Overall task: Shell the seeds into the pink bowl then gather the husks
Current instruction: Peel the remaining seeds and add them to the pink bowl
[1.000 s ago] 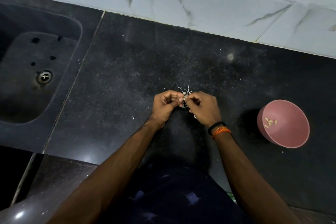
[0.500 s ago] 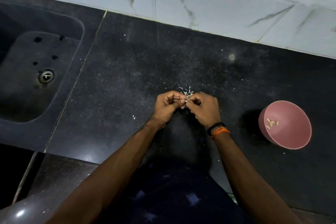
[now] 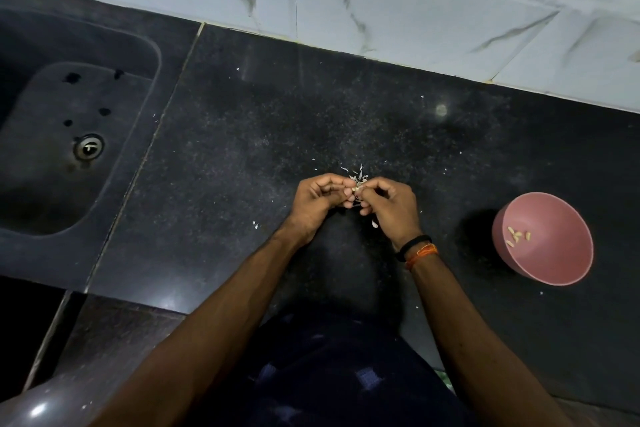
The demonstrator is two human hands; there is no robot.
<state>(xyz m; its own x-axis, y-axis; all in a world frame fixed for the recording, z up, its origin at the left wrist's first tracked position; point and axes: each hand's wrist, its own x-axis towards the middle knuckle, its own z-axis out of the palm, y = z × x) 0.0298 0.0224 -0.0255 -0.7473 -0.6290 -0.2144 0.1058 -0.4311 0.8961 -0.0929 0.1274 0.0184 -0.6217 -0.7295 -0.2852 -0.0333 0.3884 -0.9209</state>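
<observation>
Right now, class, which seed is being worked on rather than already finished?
The seed pinched between the left hand and right hand; the other seeds lie loose in the pink bowl.

Single head view, looking steeply down, close over black counter; wall tiles along frame top.

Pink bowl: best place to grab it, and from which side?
Grip the pink bowl at its near-left rim, coming from above with the right hand. It sits tilted, its mouth open to the camera, and the few kernels lie away from that edge.
</observation>
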